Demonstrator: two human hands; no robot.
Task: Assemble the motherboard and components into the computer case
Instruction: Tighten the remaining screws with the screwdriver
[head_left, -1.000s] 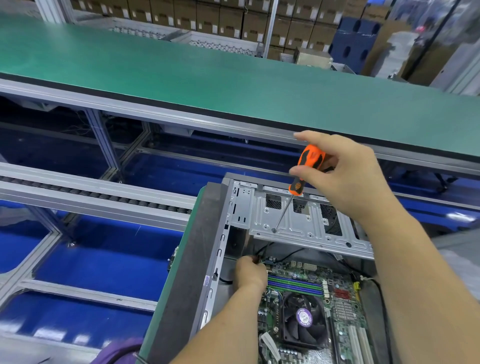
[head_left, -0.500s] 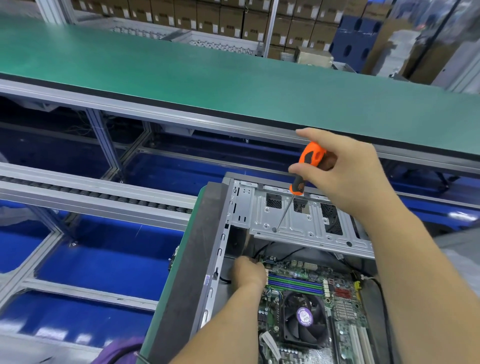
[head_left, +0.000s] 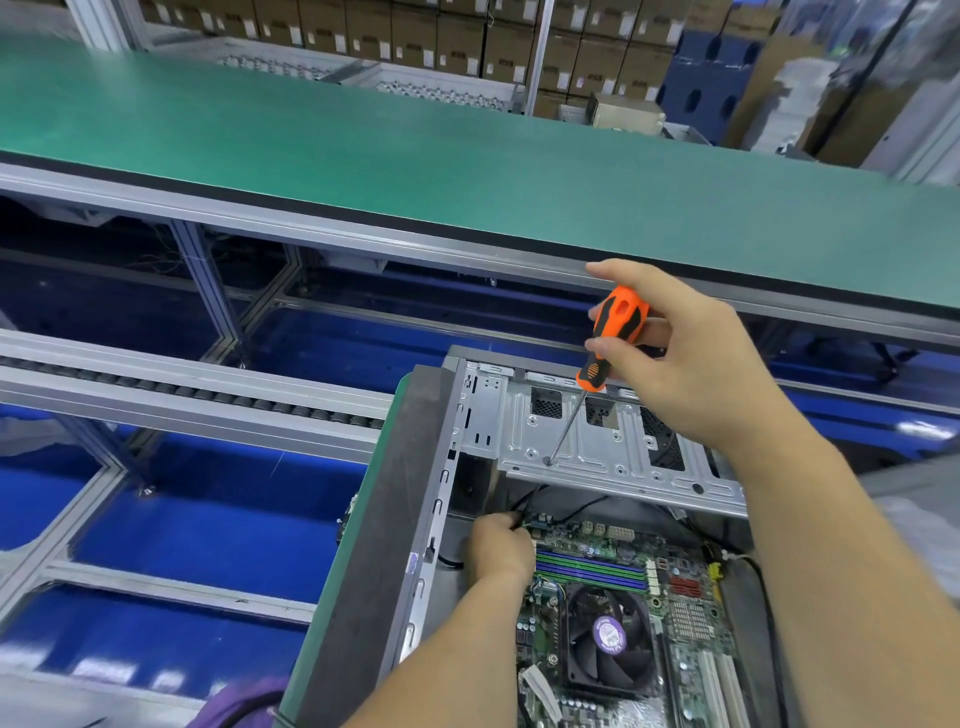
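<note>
Two hands work in the computer case (head_left: 441, 499): right hand (head_left: 691, 364) grips a screwdriver (head_left: 605, 348) on the drive bracket (head_left: 613, 447); left hand (head_left: 501, 545) pinches a cable (head_left: 524, 501) at the motherboard's (head_left: 685, 608) far-left corner.

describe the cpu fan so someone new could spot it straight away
Find the open computer case at the bottom, then the green motherboard lying inside it. The cpu fan sits mid-board below the purple and green memory slots: the only black square-framed part, with a round purple sticker on its hub.
</note>
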